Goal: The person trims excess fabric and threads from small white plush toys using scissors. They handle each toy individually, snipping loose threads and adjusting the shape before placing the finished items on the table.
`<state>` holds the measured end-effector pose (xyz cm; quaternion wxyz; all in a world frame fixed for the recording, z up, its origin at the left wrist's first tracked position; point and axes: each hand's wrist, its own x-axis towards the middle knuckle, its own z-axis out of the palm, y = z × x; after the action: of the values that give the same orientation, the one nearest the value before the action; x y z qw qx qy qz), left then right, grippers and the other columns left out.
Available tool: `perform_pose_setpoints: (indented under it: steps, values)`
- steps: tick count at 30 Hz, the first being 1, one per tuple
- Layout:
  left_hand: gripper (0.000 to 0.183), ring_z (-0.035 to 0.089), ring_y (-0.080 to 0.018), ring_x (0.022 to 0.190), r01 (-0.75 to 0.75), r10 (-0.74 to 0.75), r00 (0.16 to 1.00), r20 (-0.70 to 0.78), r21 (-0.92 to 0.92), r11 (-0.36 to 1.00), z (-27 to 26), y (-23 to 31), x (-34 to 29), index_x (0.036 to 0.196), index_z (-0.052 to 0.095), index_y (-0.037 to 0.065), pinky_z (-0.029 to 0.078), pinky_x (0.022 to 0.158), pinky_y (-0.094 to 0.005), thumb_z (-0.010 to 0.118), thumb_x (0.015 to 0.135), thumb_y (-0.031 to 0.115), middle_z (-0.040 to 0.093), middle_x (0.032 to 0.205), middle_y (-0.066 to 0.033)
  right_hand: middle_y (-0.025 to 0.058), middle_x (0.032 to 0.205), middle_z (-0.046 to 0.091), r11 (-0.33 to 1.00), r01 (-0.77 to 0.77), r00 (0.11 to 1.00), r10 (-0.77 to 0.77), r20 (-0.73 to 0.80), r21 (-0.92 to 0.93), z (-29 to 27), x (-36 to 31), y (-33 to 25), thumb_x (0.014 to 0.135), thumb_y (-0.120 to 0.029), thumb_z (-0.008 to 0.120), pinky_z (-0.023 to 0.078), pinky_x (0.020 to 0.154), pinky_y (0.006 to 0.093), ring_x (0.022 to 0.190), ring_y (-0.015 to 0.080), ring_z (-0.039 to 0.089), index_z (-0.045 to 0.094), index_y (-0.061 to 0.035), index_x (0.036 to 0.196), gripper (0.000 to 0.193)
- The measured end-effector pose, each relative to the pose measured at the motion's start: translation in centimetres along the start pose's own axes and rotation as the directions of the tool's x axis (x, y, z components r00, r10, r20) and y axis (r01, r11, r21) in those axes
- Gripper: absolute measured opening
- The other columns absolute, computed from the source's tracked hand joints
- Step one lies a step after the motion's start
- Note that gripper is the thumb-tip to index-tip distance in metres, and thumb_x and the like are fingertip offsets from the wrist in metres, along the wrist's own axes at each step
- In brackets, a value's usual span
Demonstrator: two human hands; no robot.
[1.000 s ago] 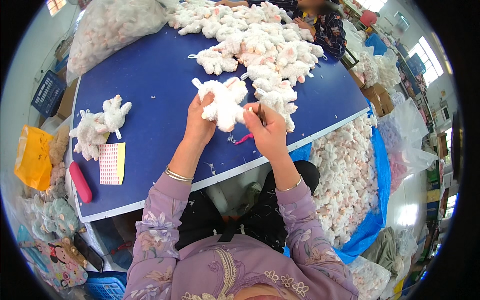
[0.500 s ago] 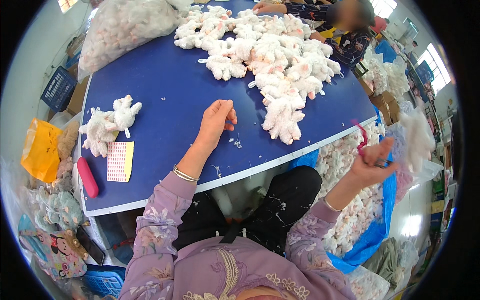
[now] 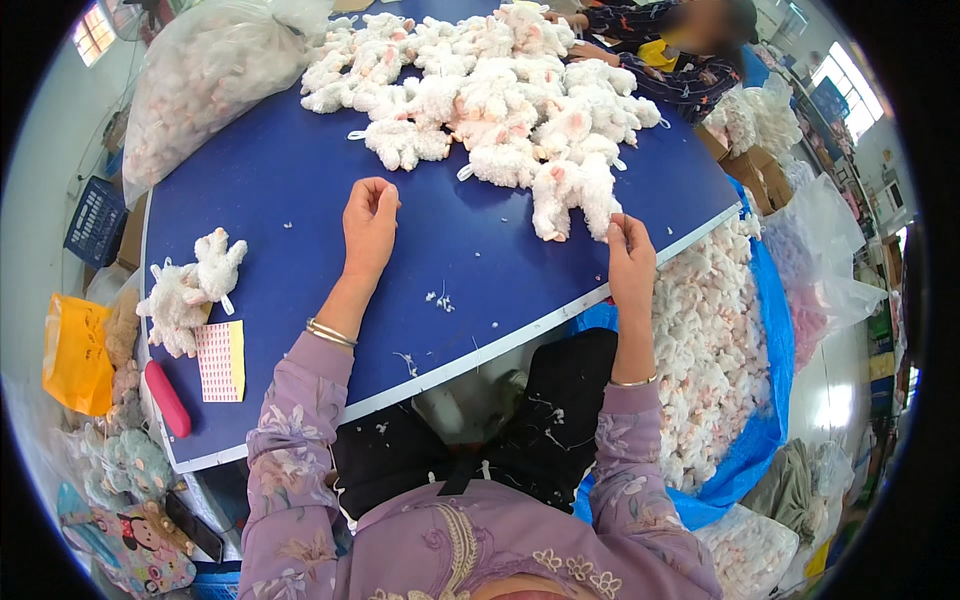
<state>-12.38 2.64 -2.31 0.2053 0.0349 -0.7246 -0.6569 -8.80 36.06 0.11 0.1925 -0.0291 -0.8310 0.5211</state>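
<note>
White fluffy plush toys [image 3: 500,105] with pink ears and small white loops lie in a heap across the far part of the blue table. My right hand [image 3: 632,265] reaches the near edge of this heap. Its fingers are closed on the leg of the nearest plush toy [image 3: 570,195], which lies on the table. Left of it, my left hand [image 3: 370,228] hovers over the table with its fingers curled in, and I see nothing in them. Any tool inside the right palm is hidden from view.
On the left lie more plush toys [image 3: 185,295], a sticker sheet [image 3: 220,362] and a pink case [image 3: 167,398]. A stuffed clear bag [image 3: 205,90] stands behind them. To my right, a blue sack [image 3: 765,400] holds many plush pieces. Another person's arm [image 3: 650,75] rests across the table.
My right hand has come from above the sack to the heap's near toy. The blurred white toy beside it and the magenta-handled tool no longer show. My left hand shifted slightly left.
</note>
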Motion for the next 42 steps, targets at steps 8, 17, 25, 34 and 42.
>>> perform_pose_setpoints:
  steps: [8,17,25,34,42]
  values:
    - [0.039,0.053,-0.0245,0.101,-0.267,0.309,0.949,-0.061,0.361,0.893,0.5,-2.4,5.0,0.112,0.054,0.000,0.043,0.091,-0.0362,0.066,0.084,0.025,0.057,0.106,-0.0140,0.0167,0.117,0.059,0.882,0.106,0.993,-0.068,0.097,-0.459,2.9,-0.4,-1.2,0.081,-0.030,0.070,0.048,0.086,0.0399,0.104,0.0327,0.060,0.052,-0.0049,0.125,0.054]
    - [0.059,0.051,-0.0354,0.114,-0.363,0.193,0.928,0.320,0.645,0.672,4.9,-2.6,9.4,0.126,0.058,0.011,0.042,0.096,-0.0431,0.065,0.079,0.047,0.055,0.125,-0.0164,0.0149,0.093,0.064,0.990,0.115,0.974,-0.096,0.206,-0.079,3.9,-1.0,-0.5,0.076,-0.006,0.058,0.048,0.072,0.0321,0.082,0.0256,0.064,0.056,-0.0023,0.106,0.030]
    - [0.069,0.044,-0.0390,0.124,-0.565,0.371,0.777,0.509,0.302,0.767,4.6,0.7,-0.7,0.136,0.041,0.003,0.038,0.102,-0.0435,0.068,0.080,0.035,0.040,0.140,-0.0203,0.0048,0.077,0.057,0.944,-0.101,0.995,0.095,0.033,0.313,2.6,-0.2,0.0,0.081,-0.005,0.048,0.034,0.045,0.0217,0.055,0.0062,0.045,0.056,0.0022,0.109,0.030]
    - [0.055,0.052,-0.0301,0.109,-0.495,0.330,0.862,0.385,0.498,0.712,1.0,2.8,-4.8,0.122,0.054,-0.002,0.045,0.093,-0.0369,0.072,0.076,0.022,0.055,0.122,-0.0149,0.0064,0.085,0.058,0.591,0.010,1.000,-0.013,-0.002,0.807,2.9,-1.3,-5.6,0.079,0.004,0.041,0.034,0.043,0.0213,0.056,0.0077,0.047,0.054,0.0032,0.107,0.031]
    - [0.056,0.055,-0.0362,0.114,-0.129,0.114,0.978,0.175,0.076,0.989,0.2,2.5,-5.0,0.132,0.047,-0.001,0.047,0.096,-0.0388,0.064,0.079,0.005,0.044,0.137,-0.0210,0.0079,0.082,0.061,0.497,-0.321,0.946,0.142,0.290,0.806,10.3,-0.2,-2.4,0.083,-0.009,0.049,0.045,0.047,0.0278,0.062,0.0149,0.058,0.057,0.0017,0.106,0.027]
